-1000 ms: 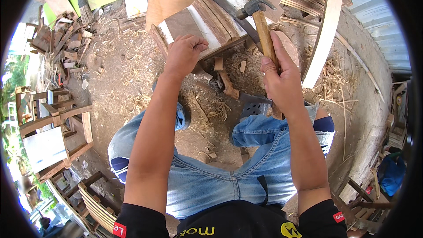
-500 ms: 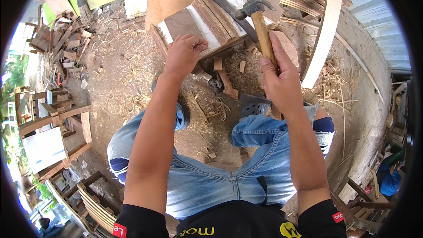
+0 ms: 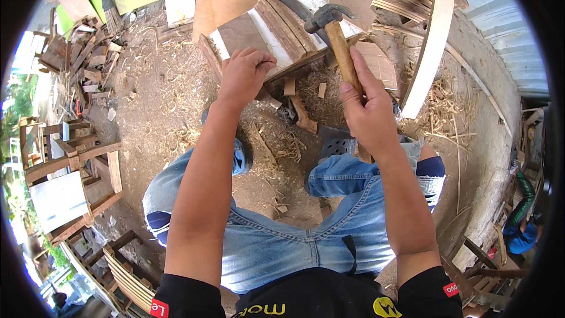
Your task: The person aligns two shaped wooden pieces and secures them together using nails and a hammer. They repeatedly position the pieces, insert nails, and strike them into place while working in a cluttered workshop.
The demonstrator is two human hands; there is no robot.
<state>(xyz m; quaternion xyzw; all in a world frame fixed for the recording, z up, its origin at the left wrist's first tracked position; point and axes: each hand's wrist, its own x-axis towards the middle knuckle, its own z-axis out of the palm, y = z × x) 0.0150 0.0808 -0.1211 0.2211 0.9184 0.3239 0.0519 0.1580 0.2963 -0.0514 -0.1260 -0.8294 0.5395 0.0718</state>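
Observation:
My right hand [image 3: 371, 112] grips a claw hammer [image 3: 342, 50] by its wooden handle, the dark metal head raised over the right part of a low wooden work surface [image 3: 315, 59]. My left hand [image 3: 242, 76] rests at the near edge of that surface, beside a brown board piece [image 3: 241, 34]. Its fingers are pinched together; whatever they hold is too small or hidden to make out. Two rough wood strips [image 3: 284, 23] lie across the middle. Behind the hammer lies a long dark blade [image 3: 289, 1], partly covered by the hammer head.
A saw [image 3: 306, 119] with a wooden handle lies on the shaving-strewn ground before my feet. A long curved board [image 3: 432, 41] leans at the right. Scrap wood [image 3: 82, 59] and a broom [image 3: 110, 15] are far left. Another person [image 3: 521, 235] is at the right edge.
My right hand and the hammer have shifted a little to the left over the work surface. My left hand has barely moved. The person at the right edge has changed posture.

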